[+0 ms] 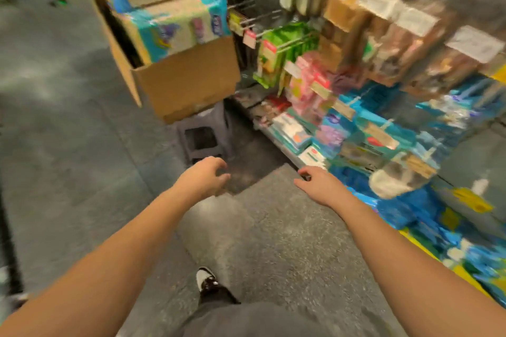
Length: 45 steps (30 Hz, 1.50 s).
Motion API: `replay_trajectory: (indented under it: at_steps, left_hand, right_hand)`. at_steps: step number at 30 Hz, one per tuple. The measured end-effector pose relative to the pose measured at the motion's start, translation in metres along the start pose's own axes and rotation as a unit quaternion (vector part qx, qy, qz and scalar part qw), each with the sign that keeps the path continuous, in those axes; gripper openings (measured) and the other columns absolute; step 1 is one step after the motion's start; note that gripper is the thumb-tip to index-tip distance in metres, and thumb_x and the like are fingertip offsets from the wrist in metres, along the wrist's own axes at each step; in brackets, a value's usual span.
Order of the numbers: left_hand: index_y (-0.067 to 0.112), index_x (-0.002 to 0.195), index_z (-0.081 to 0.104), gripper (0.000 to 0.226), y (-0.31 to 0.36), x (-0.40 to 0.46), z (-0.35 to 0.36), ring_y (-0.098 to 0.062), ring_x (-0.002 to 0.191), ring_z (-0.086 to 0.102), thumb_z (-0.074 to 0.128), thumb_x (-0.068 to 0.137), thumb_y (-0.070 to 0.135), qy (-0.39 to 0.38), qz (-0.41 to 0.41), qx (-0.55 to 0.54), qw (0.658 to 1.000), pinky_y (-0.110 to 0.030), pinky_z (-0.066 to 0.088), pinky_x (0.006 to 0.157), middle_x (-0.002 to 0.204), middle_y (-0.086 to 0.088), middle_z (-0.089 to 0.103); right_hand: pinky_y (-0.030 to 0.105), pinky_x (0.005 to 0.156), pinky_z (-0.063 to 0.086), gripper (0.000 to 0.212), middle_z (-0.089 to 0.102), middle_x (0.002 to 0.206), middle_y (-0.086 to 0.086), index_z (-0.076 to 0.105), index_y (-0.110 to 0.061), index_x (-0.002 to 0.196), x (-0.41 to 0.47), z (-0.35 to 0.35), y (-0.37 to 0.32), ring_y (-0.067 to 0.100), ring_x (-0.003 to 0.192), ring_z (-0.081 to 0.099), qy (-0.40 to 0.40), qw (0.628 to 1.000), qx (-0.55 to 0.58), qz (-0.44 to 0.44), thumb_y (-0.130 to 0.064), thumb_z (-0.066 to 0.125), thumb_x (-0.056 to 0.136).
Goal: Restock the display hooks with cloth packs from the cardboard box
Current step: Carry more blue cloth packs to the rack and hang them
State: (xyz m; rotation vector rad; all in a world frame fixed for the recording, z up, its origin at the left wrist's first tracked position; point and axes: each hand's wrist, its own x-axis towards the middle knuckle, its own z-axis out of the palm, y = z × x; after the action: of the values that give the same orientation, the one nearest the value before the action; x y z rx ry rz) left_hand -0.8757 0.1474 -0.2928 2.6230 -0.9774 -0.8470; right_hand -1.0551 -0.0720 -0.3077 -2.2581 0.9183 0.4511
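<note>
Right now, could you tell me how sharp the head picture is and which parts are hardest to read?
Head view: motion blur smears the hanging packs on the right, so no label is readable; the box and the packs in it are soft too; the left hand, right hand, shoe and floor are clearer; wide-angle lens bends the edges.
</note>
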Motion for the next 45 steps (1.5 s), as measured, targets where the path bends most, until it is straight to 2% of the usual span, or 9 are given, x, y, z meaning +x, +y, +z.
replay_trajectory:
  at_steps: [6,12,19,23,26,31,36,42,45]
  left_hand:
    - [0.017,0.137,0.055,0.04,-0.118,0.022,-0.112,-0.02,0.126,0.053,0.051,0.103,0.037,0.04,-0.023,0.003,0.999,-0.034,0.044,0.101,0.14,-0.002,0.054]
    - [0.018,0.133,0.057,0.037,-0.181,0.073,-0.211,-0.018,0.123,0.055,0.053,0.102,0.035,0.092,-0.024,-0.002,0.995,-0.033,0.044,0.101,0.135,-0.001,0.057]
    - [0.013,0.127,0.062,0.031,-0.201,0.179,-0.329,-0.021,0.115,0.057,0.055,0.101,0.029,0.186,0.025,0.007,0.982,-0.03,0.042,0.092,0.125,-0.005,0.06]
    - [0.009,0.123,0.064,0.031,-0.206,0.258,-0.407,-0.028,0.121,0.055,0.059,0.097,0.025,0.265,0.042,0.024,0.963,-0.036,0.041,0.101,0.125,-0.01,0.061]
    - [0.005,0.122,0.064,0.033,-0.204,0.31,-0.462,-0.034,0.123,0.053,0.063,0.094,0.022,0.287,0.051,0.039,0.956,-0.042,0.041,0.105,0.126,-0.016,0.059]
    - [0.006,0.14,0.05,0.055,-0.184,0.377,-0.527,-0.032,0.134,0.042,0.062,0.094,0.034,0.273,0.05,0.07,0.958,-0.038,0.033,0.11,0.142,-0.014,0.049]
    - [0.01,0.146,0.041,0.073,-0.177,0.432,-0.547,-0.033,0.138,0.035,0.058,0.092,0.055,0.187,0.025,0.137,0.972,-0.043,0.033,0.113,0.15,-0.013,0.043]
    - [0.011,0.132,0.047,0.066,-0.187,0.472,-0.549,-0.034,0.129,0.04,0.064,0.088,0.057,0.136,0.038,0.13,0.981,-0.046,0.04,0.102,0.138,-0.014,0.048]
    - [0.009,0.13,0.047,0.062,-0.187,0.473,-0.546,-0.035,0.127,0.039,0.064,0.089,0.052,0.147,0.066,0.145,0.976,-0.046,0.041,0.099,0.134,-0.014,0.047]
  right_hand:
    - [0.033,0.103,0.043,0.05,0.054,0.141,0.001,0.051,-0.02,0.14,0.073,0.024,-0.153,0.018,0.124,0.055,-0.02,0.998,0.03,-0.042,-0.043,0.057,0.096]
    - [0.033,0.102,0.043,0.049,0.053,0.141,0.0,0.049,-0.021,0.143,0.137,0.007,-0.266,0.017,0.126,0.052,-0.002,0.996,0.053,-0.074,-0.039,0.055,0.098]
    - [0.031,0.1,0.046,0.045,0.052,0.141,-0.002,0.051,-0.021,0.14,0.255,-0.054,-0.36,0.017,0.123,0.053,0.084,0.987,0.041,-0.132,-0.038,0.055,0.098]
    - [0.03,0.097,0.042,0.044,0.05,0.141,0.0,0.051,-0.019,0.14,0.333,-0.099,-0.421,0.018,0.123,0.052,0.123,0.976,0.068,-0.169,-0.037,0.054,0.099]
    - [0.025,0.091,0.04,0.041,0.056,0.135,0.001,0.054,-0.016,0.136,0.383,-0.127,-0.462,0.012,0.11,0.054,0.112,0.973,0.106,-0.174,-0.033,0.055,0.099]
    - [0.027,0.089,0.042,0.045,0.057,0.135,0.003,0.051,-0.012,0.138,0.44,-0.159,-0.502,0.018,0.114,0.056,0.11,0.974,0.139,-0.141,-0.031,0.057,0.098]
    - [0.032,0.103,0.041,0.053,0.053,0.14,0.005,0.042,-0.013,0.145,0.472,-0.163,-0.515,0.02,0.123,0.053,0.104,0.975,0.178,-0.087,-0.034,0.056,0.098]
    - [0.025,0.089,0.038,0.054,0.054,0.131,0.0,0.041,-0.016,0.145,0.492,-0.151,-0.522,0.01,0.108,0.053,0.136,0.961,0.239,-0.034,-0.035,0.058,0.097]
    - [0.024,0.091,0.04,0.056,0.056,0.132,0.002,0.042,-0.013,0.144,0.494,-0.138,-0.526,0.008,0.106,0.055,0.15,0.952,0.268,-0.01,-0.035,0.061,0.096]
